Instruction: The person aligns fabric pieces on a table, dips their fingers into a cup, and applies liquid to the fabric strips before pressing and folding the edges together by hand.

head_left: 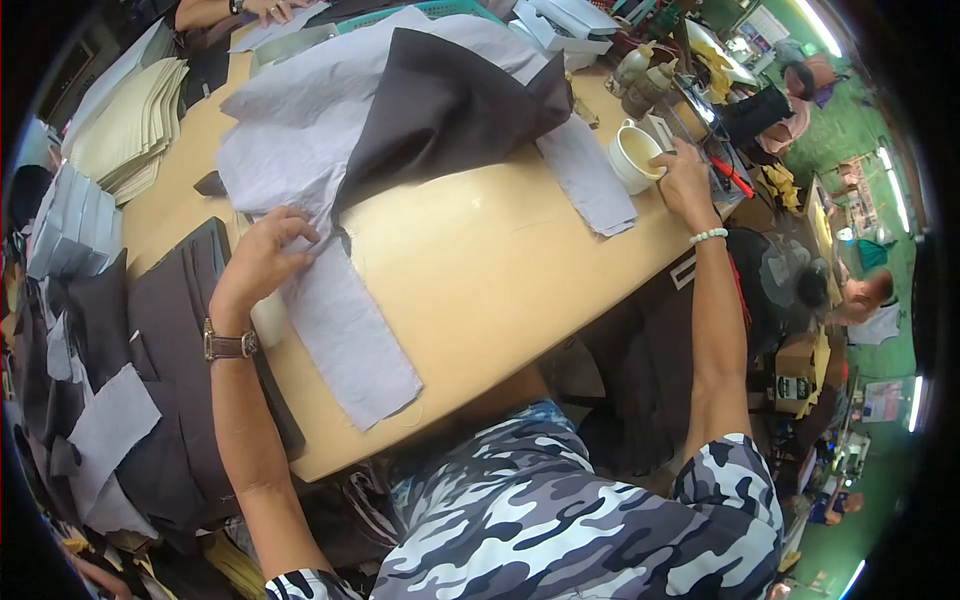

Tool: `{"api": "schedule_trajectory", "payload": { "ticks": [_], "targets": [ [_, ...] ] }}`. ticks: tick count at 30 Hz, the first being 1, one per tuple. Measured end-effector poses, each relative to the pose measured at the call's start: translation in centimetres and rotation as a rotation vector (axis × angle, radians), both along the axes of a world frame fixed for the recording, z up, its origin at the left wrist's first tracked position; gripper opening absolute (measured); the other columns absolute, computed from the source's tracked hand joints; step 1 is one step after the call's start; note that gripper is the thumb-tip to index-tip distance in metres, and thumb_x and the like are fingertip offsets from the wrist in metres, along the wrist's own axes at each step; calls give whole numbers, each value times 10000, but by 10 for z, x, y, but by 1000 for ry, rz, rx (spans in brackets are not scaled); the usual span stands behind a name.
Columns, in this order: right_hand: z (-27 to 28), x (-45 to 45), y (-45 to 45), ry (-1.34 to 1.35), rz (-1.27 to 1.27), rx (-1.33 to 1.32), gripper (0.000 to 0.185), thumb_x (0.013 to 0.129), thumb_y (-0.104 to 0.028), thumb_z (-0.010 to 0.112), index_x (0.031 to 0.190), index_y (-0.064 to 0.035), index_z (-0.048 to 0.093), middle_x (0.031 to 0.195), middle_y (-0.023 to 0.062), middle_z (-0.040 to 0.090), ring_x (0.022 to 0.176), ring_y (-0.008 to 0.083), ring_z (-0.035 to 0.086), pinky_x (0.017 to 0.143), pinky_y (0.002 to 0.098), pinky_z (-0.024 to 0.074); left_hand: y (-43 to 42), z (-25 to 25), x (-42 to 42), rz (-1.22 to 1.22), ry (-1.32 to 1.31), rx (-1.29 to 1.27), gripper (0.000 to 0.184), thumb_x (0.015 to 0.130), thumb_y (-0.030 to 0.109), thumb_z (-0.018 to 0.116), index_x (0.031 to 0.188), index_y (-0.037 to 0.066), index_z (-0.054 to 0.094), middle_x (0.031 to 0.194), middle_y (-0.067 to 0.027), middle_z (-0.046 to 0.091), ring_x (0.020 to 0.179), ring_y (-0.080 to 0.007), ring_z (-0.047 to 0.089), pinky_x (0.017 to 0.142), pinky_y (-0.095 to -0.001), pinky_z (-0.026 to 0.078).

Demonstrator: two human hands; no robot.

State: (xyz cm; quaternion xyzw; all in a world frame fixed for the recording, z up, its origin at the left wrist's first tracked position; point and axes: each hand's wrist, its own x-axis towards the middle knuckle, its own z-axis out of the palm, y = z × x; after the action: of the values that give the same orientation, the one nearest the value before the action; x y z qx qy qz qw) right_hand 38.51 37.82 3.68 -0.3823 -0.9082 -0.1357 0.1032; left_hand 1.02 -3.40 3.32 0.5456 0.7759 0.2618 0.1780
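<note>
A dark brown leather-like piece (450,110) lies folded over light grey fabric (290,110) on the table. Strips of the grey fabric hang toward the near edge. My left hand (265,255) is at the gathered fabric on the left, its fingers curled and closed on the cloth. To the right, my right hand (688,185) is closed at the rim of a white cup (634,157) with pale yellowish contents. The thumb laps over the rim; whether the fingers also pinch something small is hidden.
The pale wooden table (470,270) has its near edge by my lap. Dark fabric pieces (170,350) are stacked at left, below cream sheets (130,130). Bottles (648,90) stand behind the cup. Another person's hand (272,10) shows at the far side.
</note>
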Motion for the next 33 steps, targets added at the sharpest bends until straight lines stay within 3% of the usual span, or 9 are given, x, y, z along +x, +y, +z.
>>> {"api": "schedule_trajectory", "payload": {
  "ticks": [3,6,10,13,16,18,22,25,33],
  "targets": [
    [11,4,-7,217,64,108,292,714,-44,533,925,-134,715,1286,182,505,1221,342,444,988,479,349,1,4,4,51,-38,20,238,683,28,656,917,7,623,950,-118,611,916,-278,584,813,-350,454],
    [22,3,-28,139,47,99,324,711,11,458,895,-98,701,1273,214,516,1205,382,457,1015,448,363,2,1,3,75,-44,41,178,695,69,644,856,-2,616,913,-129,606,892,-282,584,796,-359,453],
    [21,2,-34,48,112,63,234,694,-32,524,831,-114,694,1255,175,531,1189,347,472,931,472,396,0,-9,-5,-34,67,125,199,712,142,623,852,0,620,879,-136,598,834,-303,573,762,-369,453],
    [32,-28,-61,6,222,24,252,691,5,483,835,-67,676,1254,183,531,1163,364,491,950,450,397,-4,-16,-11,-39,107,131,175,702,147,645,800,2,645,938,-151,619,919,-316,590,811,-377,460],
    [31,-79,-109,286,534,-351,327,660,68,424,864,-32,659,1210,177,550,1133,359,510,982,402,385,-4,-17,-9,-15,134,147,158,697,147,651,769,7,660,961,-144,624,940,-314,592,825,-378,466],
    [33,-119,-172,393,688,-699,396,629,109,379,894,-11,648,1136,174,566,1094,338,530,978,350,392,-2,-7,-5,10,137,21,175,712,155,660,806,6,657,1051,-132,613,992,-305,579,860,-365,454],
    [-5,-175,-240,398,947,-1113,439,684,110,377,983,-29,667,1051,137,550,1015,259,544,903,329,432,-1,-9,-4,60,104,-47,185,723,161,663,827,9,659,1086,-118,610,1001,-289,577,859,-348,454],
    [-33,-206,-247,382,909,-1150,453,701,102,384,1006,-59,676,1017,128,543,957,254,538,877,329,432,-1,-9,-4,59,67,-20,179,721,162,672,818,12,661,1087,-111,610,995,-284,579,849,-342,455],
    [-41,-222,-256,393,935,-813,374,745,62,453,957,-93,719,983,133,559,930,291,525,847,381,427,-2,-14,0,49,70,38,162,717,149,685,798,10,657,1072,-110,606,983,-298,577,850,-355,454]
  ]
}}
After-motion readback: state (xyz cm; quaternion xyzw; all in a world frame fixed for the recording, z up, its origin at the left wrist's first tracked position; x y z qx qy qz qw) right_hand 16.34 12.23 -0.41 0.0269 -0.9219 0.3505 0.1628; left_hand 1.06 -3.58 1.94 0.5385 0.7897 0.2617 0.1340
